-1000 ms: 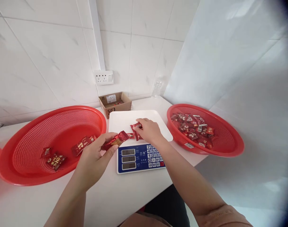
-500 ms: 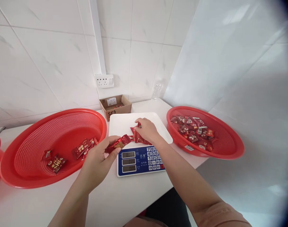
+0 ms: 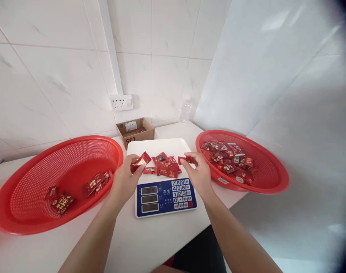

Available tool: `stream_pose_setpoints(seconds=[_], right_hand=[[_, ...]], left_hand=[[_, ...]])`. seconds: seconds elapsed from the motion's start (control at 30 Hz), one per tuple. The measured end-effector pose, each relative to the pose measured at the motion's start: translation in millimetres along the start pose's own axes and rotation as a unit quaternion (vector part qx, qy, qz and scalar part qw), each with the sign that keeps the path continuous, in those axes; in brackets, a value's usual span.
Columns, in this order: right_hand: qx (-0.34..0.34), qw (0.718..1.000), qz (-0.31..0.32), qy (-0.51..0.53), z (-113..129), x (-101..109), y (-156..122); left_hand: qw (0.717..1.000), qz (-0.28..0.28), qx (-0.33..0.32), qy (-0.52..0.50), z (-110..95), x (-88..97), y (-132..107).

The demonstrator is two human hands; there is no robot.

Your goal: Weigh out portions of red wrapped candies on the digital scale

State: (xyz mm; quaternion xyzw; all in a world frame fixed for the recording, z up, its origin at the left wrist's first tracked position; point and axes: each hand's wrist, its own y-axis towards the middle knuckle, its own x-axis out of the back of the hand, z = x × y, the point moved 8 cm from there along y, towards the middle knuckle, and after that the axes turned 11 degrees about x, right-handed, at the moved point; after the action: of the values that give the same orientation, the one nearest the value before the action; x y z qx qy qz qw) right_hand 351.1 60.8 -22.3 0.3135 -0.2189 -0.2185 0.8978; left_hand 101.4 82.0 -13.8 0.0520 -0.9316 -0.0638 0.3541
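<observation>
Both hands are raised over the white pan point(image 3: 173, 143) of a digital scale with a blue keypad panel point(image 3: 166, 198). At the pan's left side my left hand point(image 3: 126, 178) pinches a shiny red candy packet point(image 3: 142, 160) with gold print. On the right, my right hand point(image 3: 198, 172) holds a small red candy packet point(image 3: 185, 159) between thumb and fingers, partly hidden by them. Between the hands, several red wrapped candies point(image 3: 167, 168) lie in a loose pile on the pan. Digits on the display are too faint to read surely.
A red mesh basket point(image 3: 57, 149) with a few packets stands left of the scale. Another red basket point(image 3: 271, 178), holding many red packets, stands to the right. Behind are a small open cardboard box point(image 3: 140, 135), a clear plastic bottle point(image 3: 185, 111) and a wall socket point(image 3: 121, 102).
My right hand has moved right, off the pile, and now has a small packet. My left hand has lifted its packet slightly and tilted it. The pile on the pan has come into view.
</observation>
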Motion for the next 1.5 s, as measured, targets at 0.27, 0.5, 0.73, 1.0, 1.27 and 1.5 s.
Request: stream_pose_setpoints(seconds=[0.27, 0.5, 0.73, 1.0, 1.27, 1.5], right_hand=[[0.106, 0.985, -0.046, -0.129, 11, 75, -27], [0.052, 0.946, -0.098, -0.305, 0, 144, -13], [0.046, 0.933, 0.002, -0.358, -25, 131, -13], [-0.077, 0.846, 0.229, -0.476, -61, 101, -31], [-0.095, 0.834, 0.244, -0.487, -58, 100, -29], [-0.092, 0.832, 0.251, -0.487, -50, 99, -28]], left_hand=[[0.985, -0.018, -0.047, 0.163, -22, -34.9, 21], [0.963, -0.013, -0.064, 0.26, -18, -27.7, 12], [0.961, 0.013, -0.07, 0.269, -8, -18.2, -2], [0.981, -0.08, -0.07, 0.163, 14, 36.2, -53], [0.997, 0.047, 0.0, 0.062, 83, -1.4, -113], [0.998, 0.051, 0.016, 0.042, 104, -20.6, -122]])
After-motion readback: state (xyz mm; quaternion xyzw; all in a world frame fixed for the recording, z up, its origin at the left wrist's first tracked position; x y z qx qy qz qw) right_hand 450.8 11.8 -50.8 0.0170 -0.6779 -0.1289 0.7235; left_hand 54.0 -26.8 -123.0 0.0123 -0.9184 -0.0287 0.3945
